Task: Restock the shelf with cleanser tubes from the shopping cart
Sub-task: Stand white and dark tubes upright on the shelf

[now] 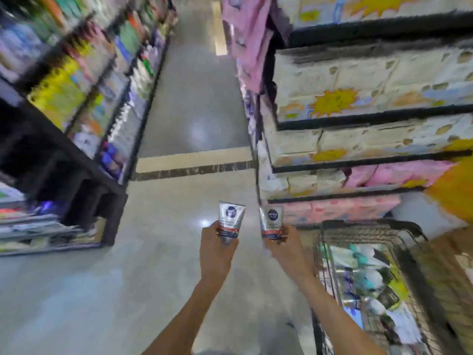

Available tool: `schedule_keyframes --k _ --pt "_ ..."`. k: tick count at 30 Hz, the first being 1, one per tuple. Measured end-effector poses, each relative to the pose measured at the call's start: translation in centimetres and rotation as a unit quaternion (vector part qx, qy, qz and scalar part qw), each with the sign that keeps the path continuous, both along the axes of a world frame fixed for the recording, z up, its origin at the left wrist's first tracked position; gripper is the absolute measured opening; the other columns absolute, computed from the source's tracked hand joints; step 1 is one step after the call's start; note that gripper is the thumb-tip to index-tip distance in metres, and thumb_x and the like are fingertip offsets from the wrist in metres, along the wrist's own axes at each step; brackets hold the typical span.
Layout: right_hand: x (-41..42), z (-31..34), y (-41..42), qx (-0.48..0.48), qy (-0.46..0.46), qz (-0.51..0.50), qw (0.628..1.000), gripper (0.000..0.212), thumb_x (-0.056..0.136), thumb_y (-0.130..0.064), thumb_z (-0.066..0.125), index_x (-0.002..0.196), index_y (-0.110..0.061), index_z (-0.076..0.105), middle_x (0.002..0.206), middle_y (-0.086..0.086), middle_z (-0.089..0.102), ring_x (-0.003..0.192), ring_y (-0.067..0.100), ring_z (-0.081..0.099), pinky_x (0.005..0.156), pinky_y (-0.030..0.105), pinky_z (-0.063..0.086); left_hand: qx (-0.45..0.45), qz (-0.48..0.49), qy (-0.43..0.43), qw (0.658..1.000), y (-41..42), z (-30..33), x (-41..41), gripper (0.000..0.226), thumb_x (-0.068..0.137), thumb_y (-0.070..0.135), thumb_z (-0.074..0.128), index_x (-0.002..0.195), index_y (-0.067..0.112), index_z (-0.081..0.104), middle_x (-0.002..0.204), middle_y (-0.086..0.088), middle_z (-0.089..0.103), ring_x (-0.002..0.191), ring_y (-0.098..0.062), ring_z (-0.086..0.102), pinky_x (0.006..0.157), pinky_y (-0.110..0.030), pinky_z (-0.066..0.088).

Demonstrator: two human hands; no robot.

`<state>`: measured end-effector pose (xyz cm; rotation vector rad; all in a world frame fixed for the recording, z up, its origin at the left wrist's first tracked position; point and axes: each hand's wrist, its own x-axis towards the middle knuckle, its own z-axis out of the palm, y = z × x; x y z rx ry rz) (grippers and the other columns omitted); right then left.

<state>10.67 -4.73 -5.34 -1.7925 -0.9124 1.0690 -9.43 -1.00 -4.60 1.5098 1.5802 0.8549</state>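
Left of the shopping cart (pixel 371 278) — stocked shelf (pixel 84 80), blurred. Left hand (pixel 217 252): fingers clamped on left cleanser tube (pixel 231 221), upright over the floor (pixel 194 111). Right hand (pixel 284 249): fingers clamped on right cleanser tube (pixel 271 221), upright, just left of the cart — more goods lay inside.

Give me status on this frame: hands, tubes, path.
Left hand grips one cleanser tube. Right hand grips a second tube. Shopping cart at right, still loaded. Aisle floor ahead open.

Shelf goods (pixel 84 80) blurred; cart contents (pixel 371 278) indistinct, cart cut off.
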Motion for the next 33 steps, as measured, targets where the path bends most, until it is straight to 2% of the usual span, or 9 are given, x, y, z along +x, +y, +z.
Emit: schedule_keyframes --k 3,5,9,12,19,22,27,30,33 --pt "-7.3 -0.6 2.4 0.021 -0.003 0.08 0.997 0.042 0.068 -0.038 0.082 0.098 -0.02 0.059 0.09 0.005 0.068 0.077 0.02 0.066 0.066 0.044 0.055 0.016 0.079 -0.02 0.997 -0.5 0.0 -8.1 0.033 0.073 0.026 0.076 0.101 0.034 0.062 0.093 0.003 0.065 0.079 -0.016 0.069 0.065 -0.04 0.057" --pt "-13.4 1.6 3.2 0.033 -0.011 0.119 0.992 0.04 0.076 -0.023 0.085 0.103 -0.023 0.056 0.095 0.002 0.066 0.079 0.011 0.064 0.074 0.046 0.056 0.016 0.121 -0.022 0.992 -1.1 0.0 -13.8 0.038 0.072 0.032 0.076 0.106 0.036 0.06 0.099 0.002 0.065 0.086 -0.022 0.071 0.069 -0.04 0.058" --pt "-25.8 5.0 4.4 0.051 -0.024 0.216 0.975 0.044 0.086 -0.012 0.08 0.119 -0.02 0.052 0.11 -0.005 0.062 0.087 -0.005 0.061 0.073 0.017 0.052 0.03 0.216 0.003 0.976 -2.3 1.0 -25.6 0.059 0.077 0.031 0.082 0.126 0.037 0.05 0.115 0.009 0.056 0.102 -0.017 0.066 0.083 -0.045 0.061" --pt "-35.0 6.7 5.1 0.086 -0.031 0.266 0.96 0.039 0.089 -0.011 0.077 0.113 -0.027 0.051 0.106 -0.012 0.058 0.09 0.002 0.06 0.072 0.013 0.047 0.035 0.29 0.012 0.956 -3.3 2.0 -33.9 0.064 0.081 0.025 0.085 0.134 0.028 0.05 0.119 0.007 0.052 0.108 -0.019 0.063 0.089 -0.047 0.059" --pt "-53.4 7.3 7.0 0.107 -0.04 0.368 0.923 0.044 0.089 -0.017 0.079 0.12 -0.029 0.051 0.114 -0.008 0.052 0.095 -0.004 0.06 0.071 0.01 0.047 0.078 0.394 0.031 0.915 -6.2 3.9 -50.5 0.059 0.081 0.027 0.082 0.115 0.052 0.041 0.112 0.01 0.05 0.102 -0.021 0.062 0.083 -0.05 0.059" --pt "-59.9 7.9 8.4 0.124 -0.034 0.403 0.906 0.041 0.088 -0.012 0.079 0.103 -0.037 0.05 0.105 -0.011 0.054 0.09 -0.014 0.059 0.069 0.009 0.048 0.084 0.424 0.041 0.901 -6.1 4.5 -56.1 0.052 0.084 0.028 0.081 0.121 0.044 0.048 0.113 0.01 0.051 0.104 -0.019 0.062 0.085 -0.048 0.058" --pt "-69.5 8.1 12.7 0.136 -0.039 0.435 0.889 0.041 0.09 -0.02 0.079 0.114 -0.034 0.049 0.115 -0.004 0.052 0.095 -0.008 0.058 0.071 0.008 0.046 0.084 0.442 0.057 0.891 -2.6 4.9 -64.6 0.054 0.085 0.03 0.079 0.132 0.035 0.053 0.116 0.01 0.052 0.109 -0.019 0.061 0.09 -0.046 0.058" --pt "-74.9 8.1 16.5 0.159 -0.024 0.449 0.879 0.04 0.089 -0.01 0.077 0.099 -0.039 0.051 0.1 -0.011 0.055 0.086 -0.017 0.058 0.069 0.005 0.046 0.079 0.451 0.063 0.887 0.7 5.4 -69.8 0.061 0.086 0.029 0.081 0.14 0.029 0.054 0.126 0.005 0.056 0.115 -0.017 0.059 0.097 -0.041 0.055" --pt "-80.3 7.6 20.8 0.162 -0.029 0.446 0.88 0.043 0.086 -0.028 0.081 0.117 -0.037 0.053 0.117 -0.003 0.057 0.099 -0.006 0.061 0.083 0.019 0.054 0.062 0.454 0.076 0.886 4.3 6.3 -74.8 0.064 0.086 0.029 0.082 0.143 0.025 0.053 0.129 0.002 0.057 0.115 -0.018 0.06 0.098 -0.041 0.053"
